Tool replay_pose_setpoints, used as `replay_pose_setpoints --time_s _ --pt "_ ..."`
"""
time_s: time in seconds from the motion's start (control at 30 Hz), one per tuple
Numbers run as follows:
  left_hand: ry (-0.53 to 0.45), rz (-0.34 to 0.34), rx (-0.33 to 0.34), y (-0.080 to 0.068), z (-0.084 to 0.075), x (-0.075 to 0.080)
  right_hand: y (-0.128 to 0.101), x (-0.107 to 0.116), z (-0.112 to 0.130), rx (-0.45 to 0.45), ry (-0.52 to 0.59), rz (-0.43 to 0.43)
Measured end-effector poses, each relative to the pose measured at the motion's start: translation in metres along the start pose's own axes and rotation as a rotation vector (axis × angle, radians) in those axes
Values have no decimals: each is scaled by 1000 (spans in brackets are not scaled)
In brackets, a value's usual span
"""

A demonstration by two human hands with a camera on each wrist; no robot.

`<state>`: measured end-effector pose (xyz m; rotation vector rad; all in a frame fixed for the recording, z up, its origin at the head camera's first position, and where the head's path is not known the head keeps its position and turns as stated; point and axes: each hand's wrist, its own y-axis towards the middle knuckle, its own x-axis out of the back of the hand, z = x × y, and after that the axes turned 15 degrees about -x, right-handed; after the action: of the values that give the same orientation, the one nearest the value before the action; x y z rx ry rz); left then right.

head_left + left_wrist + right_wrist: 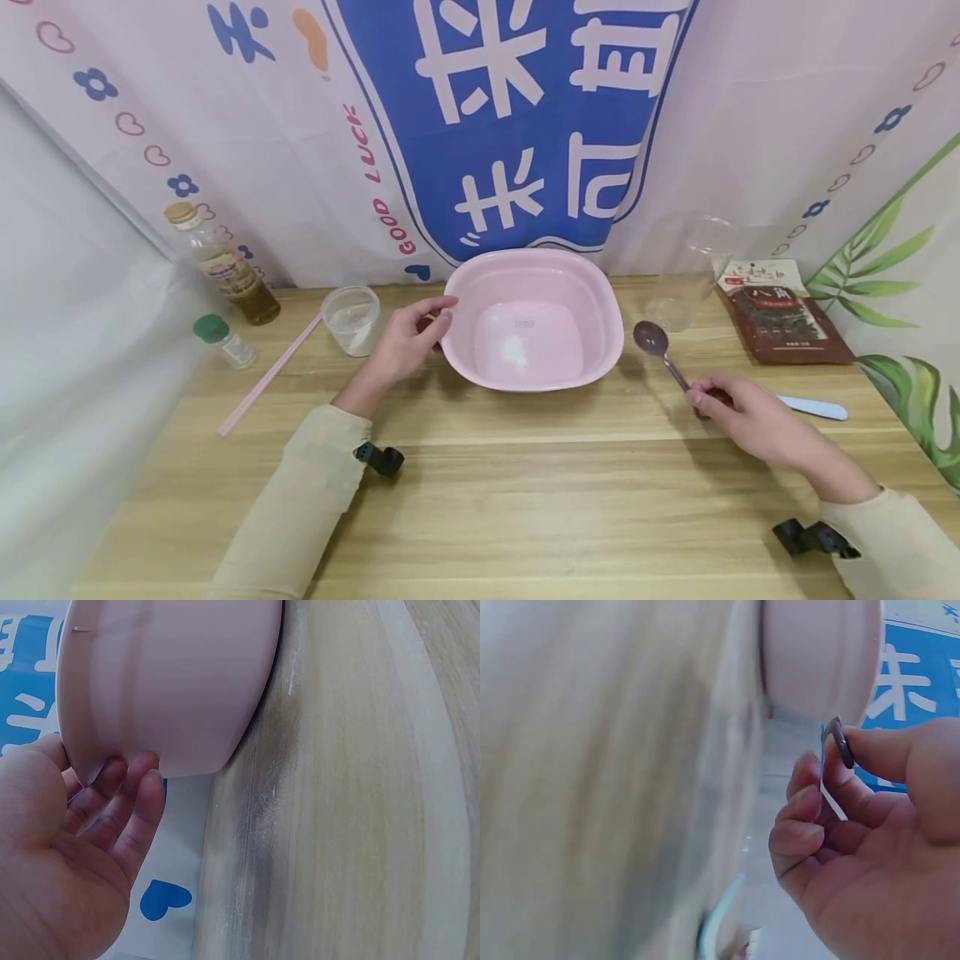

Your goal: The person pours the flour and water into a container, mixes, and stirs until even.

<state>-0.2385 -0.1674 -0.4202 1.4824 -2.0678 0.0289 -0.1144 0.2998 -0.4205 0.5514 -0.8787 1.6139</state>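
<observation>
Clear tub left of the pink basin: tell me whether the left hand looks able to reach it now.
Probably yes: the clear tub is beside the left hand, with nothing visible between them. That hand holds the pink basin by its rim, though, so it may need to let go first.

The backdrop (300, 183) reads "GOOD LUCK", its blue panel (551, 125) "来", "未", "可", the packet (787, 321) "八角".

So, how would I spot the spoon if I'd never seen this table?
Find the large pink basin near the back of the wooden table. Just to its right, the person's right hand holds the spoon by its handle. Its dark colour sets it apart from the tall clear container behind it.
</observation>
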Motion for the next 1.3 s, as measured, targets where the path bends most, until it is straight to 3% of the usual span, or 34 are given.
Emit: replay_pose_setpoints --time_s 0.3,0.57,0.67,0.83,1.0,1.3 --pt "-6 -2 0 0 -1 1 11 17 30 111 133 -13" --pt "-7 -6 -15 0 0 0 36 17 66 216 -21 -133" --pt "-11 -6 -9 0 1 -1 45 15 82 210 -67 -148" --pt "-14 -9 -1 0 1 -1 61 12 105 202 -132 -131" --pt "-5 -7 -2 0 1 0 75 3 120 277 -206 -122" --pt "-10 -6 -13 0 0 0 95 -17 139 371 -137 -18"
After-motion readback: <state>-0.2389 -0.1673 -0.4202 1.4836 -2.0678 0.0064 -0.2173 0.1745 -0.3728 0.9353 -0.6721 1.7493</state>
